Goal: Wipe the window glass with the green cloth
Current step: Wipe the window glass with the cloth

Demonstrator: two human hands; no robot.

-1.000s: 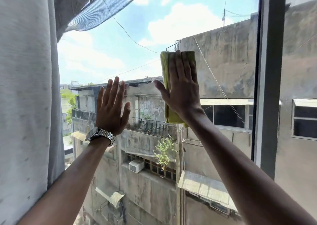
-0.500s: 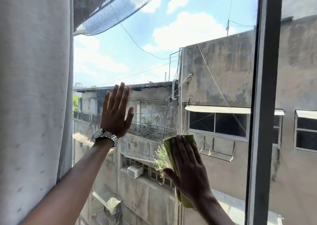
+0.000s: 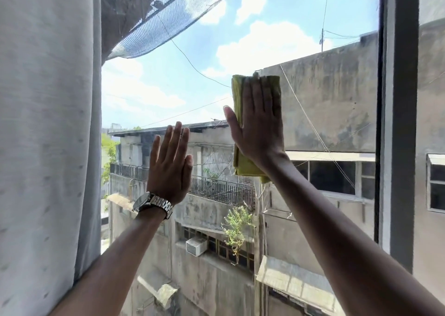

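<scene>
The window glass (image 3: 216, 50) fills the middle of the head view, with sky and grey buildings behind it. A folded green cloth (image 3: 238, 113) lies flat against the pane, right of centre at mid height. My right hand (image 3: 258, 125) presses it to the glass with a flat palm and straight fingers; the cloth shows along the hand's left side, above the fingertips and below the wrist. My left hand (image 3: 169, 163), with a metal watch on its wrist, rests flat on the glass lower and to the left, fingers apart and holding nothing.
A pale grey curtain (image 3: 48, 135) hangs along the left edge and covers that part of the window. A dark vertical window frame (image 3: 398, 122) bounds the pane on the right, with another pane beyond it. Netting (image 3: 168, 14) hangs outside at the top.
My right hand slid the cloth down the glass to below mid height, then back up to about where it began. My left hand stayed flat on the pane.
</scene>
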